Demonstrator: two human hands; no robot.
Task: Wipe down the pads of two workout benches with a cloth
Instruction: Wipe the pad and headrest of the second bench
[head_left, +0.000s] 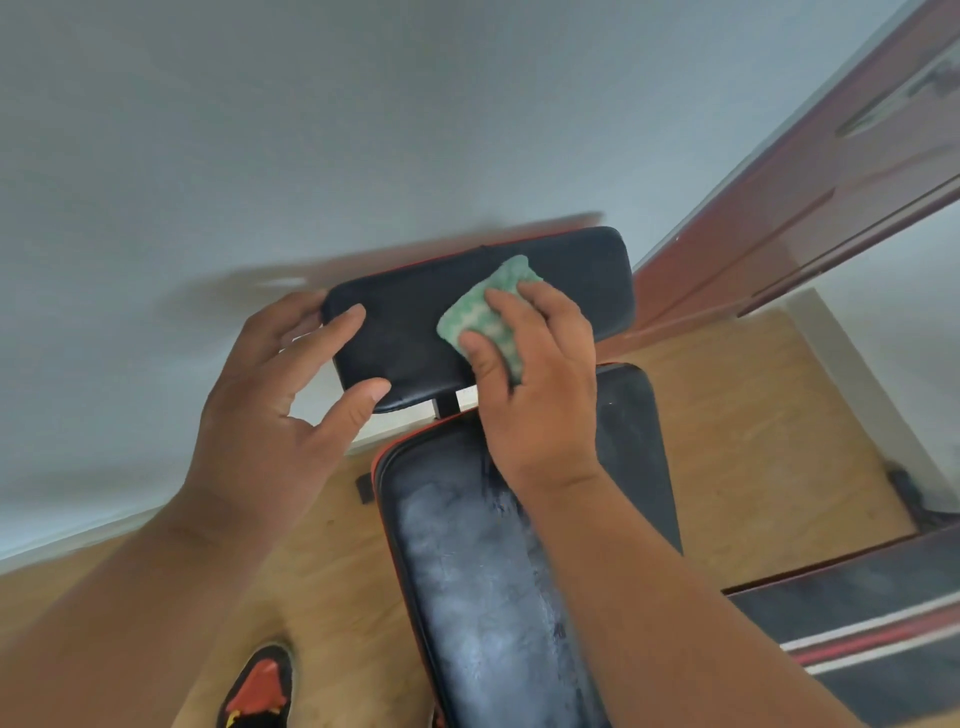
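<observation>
A black bench with red piping stands in front of me. Its small upper pad (415, 306) is raised near the wall. Its long pad (467, 561) below runs toward me, worn and streaked. My right hand (535, 384) presses a folded green-and-white cloth (488, 306) flat against the right half of the small pad. My left hand (280, 410) grips that pad's left end, thumb on the lower edge and fingers over the corner. A second black pad with a red-and-white stripe (872, 618) shows at the lower right.
A white wall (311, 130) rises just behind the small pad. A reddish-brown door (810, 182) stands at the right. The floor (753, 415) is light wood. My black-and-red shoe (260, 686) rests left of the bench.
</observation>
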